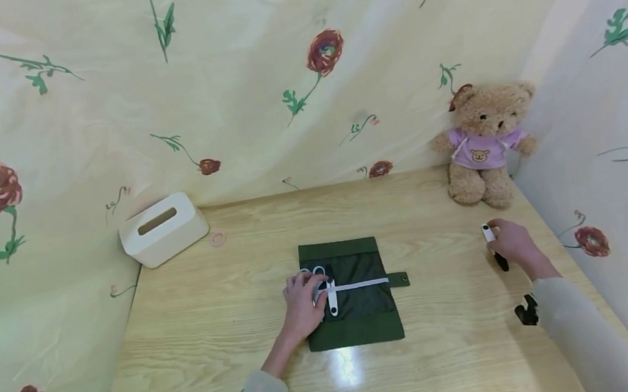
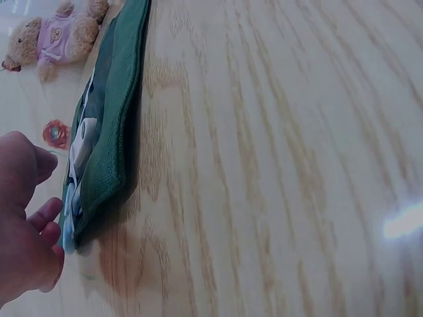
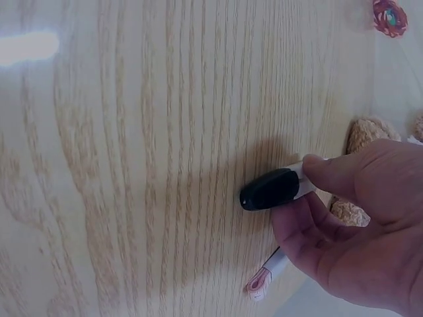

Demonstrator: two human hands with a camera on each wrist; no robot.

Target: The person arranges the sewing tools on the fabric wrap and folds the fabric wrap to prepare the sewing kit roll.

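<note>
A dark green fabric pouch [image 1: 356, 337] lies unfolded on the table, a pale elastic strap [image 1: 363, 284] across its middle. Scissors [image 1: 318, 270] with pale ring handles and a white tool [image 1: 333, 301] with a black end sit under the strap. My left hand [image 1: 303, 304] is over the pouch's left part, thumb and fingers apart; in the left wrist view the fingers [image 2: 46, 214] are beside its edge, their exact contact unclear. At the right, my right hand [image 1: 514, 243] pinches a slim white tool with a black cap [image 3: 271, 189] between thumb and fingers, just above the table.
A teddy bear [image 1: 480, 148] in a lilac top sits at the back right. At the back left stands a white tissue box [image 1: 164, 229], with a pink ring [image 1: 218, 238] beside it. A folded pink-and-white strip [image 3: 260, 284] shows past the right hand. Floral fabric hangs behind the table.
</note>
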